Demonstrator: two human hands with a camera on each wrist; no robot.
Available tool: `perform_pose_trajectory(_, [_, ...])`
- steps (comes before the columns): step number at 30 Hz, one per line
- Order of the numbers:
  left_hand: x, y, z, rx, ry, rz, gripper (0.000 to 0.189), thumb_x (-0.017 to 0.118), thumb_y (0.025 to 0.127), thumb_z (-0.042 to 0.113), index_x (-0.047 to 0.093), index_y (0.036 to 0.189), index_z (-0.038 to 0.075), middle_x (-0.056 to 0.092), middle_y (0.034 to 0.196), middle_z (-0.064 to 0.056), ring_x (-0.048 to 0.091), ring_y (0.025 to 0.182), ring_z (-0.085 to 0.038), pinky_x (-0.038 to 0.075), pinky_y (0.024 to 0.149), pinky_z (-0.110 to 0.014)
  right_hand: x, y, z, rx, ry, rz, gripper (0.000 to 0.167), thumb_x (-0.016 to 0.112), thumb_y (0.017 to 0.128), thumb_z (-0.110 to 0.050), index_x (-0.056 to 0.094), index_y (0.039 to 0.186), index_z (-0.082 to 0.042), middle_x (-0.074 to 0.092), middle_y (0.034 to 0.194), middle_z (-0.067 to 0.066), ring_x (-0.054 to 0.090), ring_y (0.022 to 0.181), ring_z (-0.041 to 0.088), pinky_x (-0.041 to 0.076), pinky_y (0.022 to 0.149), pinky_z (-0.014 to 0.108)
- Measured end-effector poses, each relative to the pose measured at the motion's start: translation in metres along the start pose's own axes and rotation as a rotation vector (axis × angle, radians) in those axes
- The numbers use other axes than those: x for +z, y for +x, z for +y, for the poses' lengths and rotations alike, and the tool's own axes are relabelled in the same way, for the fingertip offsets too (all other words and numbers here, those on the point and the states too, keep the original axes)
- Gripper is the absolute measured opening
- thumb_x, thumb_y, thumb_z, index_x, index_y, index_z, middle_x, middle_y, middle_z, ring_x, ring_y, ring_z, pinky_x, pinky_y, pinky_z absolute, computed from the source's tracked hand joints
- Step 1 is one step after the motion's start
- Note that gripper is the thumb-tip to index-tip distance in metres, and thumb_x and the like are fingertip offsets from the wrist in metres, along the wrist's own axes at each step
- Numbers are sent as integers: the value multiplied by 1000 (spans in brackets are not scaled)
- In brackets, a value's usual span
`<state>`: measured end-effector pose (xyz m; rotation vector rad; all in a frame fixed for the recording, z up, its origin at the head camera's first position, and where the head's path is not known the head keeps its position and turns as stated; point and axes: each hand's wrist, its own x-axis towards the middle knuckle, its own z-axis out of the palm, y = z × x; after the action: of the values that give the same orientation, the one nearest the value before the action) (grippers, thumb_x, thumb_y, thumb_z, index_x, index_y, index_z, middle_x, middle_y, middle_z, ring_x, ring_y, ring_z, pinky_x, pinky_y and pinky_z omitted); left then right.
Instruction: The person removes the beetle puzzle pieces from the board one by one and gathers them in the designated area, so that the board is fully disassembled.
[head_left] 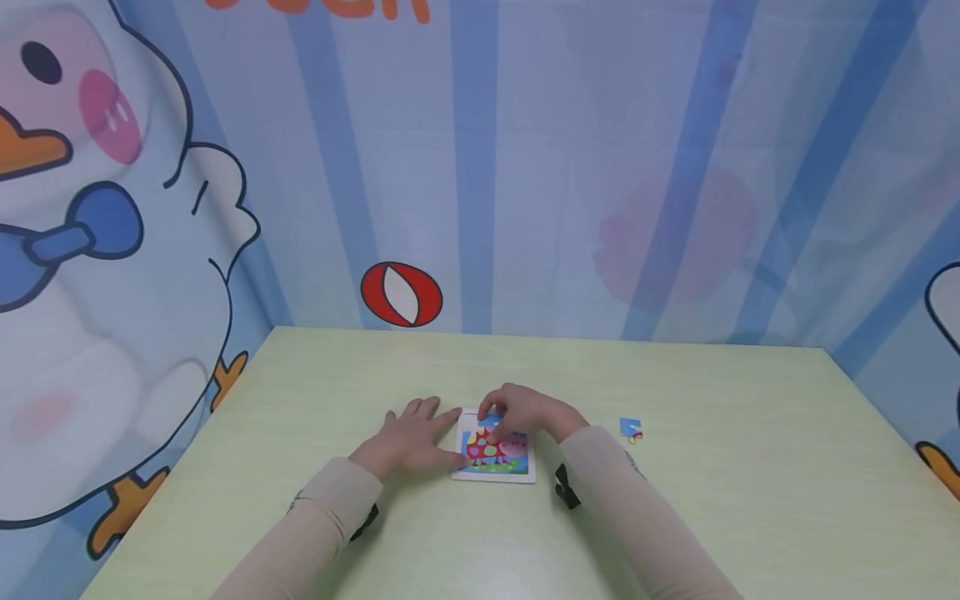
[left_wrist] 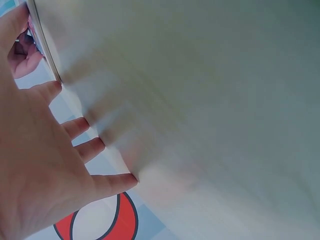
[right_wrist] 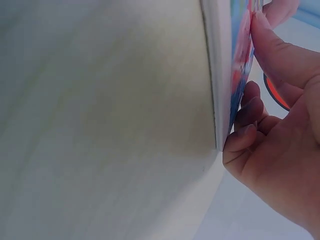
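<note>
Lying flat on the pale yellow-green table (head_left: 720, 500), a shallow, square, white-rimmed puzzle tray (head_left: 495, 479) holds a bright jigsaw picture (head_left: 489, 454) of a pink pig-like figure in red with coloured spots, on green and blue; near its upper left corner a pale patch shows inside the rim. A small loose blue jigsaw portion (head_left: 630, 427) with touches of red and yellow lies on the table to the right of the tray, beyond the right wrist, well apart from either hand. The tray sits between the two hands, directly beneath the right grip. The right hand (head_left: 528, 410) reaches over its upper part, fingers bent and thumb set apart from the index finger; in the right wrist view the thumb touches the picture's surface, but whether this grip pinches a piece I cannot tell. The left hand (head_left: 411, 443) is spread wide, fingers straight and holding nothing, its thumb touching the tray's lower left side and its index fingertip at the upper left corner, the other fingertips resting on the table
</note>
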<state>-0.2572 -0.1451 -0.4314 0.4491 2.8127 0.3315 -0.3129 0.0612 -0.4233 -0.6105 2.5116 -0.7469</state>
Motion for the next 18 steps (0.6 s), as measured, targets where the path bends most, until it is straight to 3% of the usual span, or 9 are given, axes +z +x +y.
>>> perform_pose_trajectory(8, [0, 1, 0, -6, -8, -4, 82, 62, 81, 60, 36, 150, 25, 27, 155, -16, 20, 142, -38, 16, 106, -73, 2, -1, 0, -10, 5, 23, 22, 75, 82, -10, 68, 100, -21, 53, 109, 4, 48, 102, 21, 45, 94, 42])
perform_pose_trajectory(18, [0, 1, 1, -8, -5, -2, 82, 63, 81, 59, 36, 150, 24, 26, 156, -16, 19, 142, -38, 15, 106, -73, 3, 0, 4, -33, 14, 39, 22, 75, 82, -11, 68, 101, -20, 60, 109, 3, 51, 100, 21, 46, 96, 43])
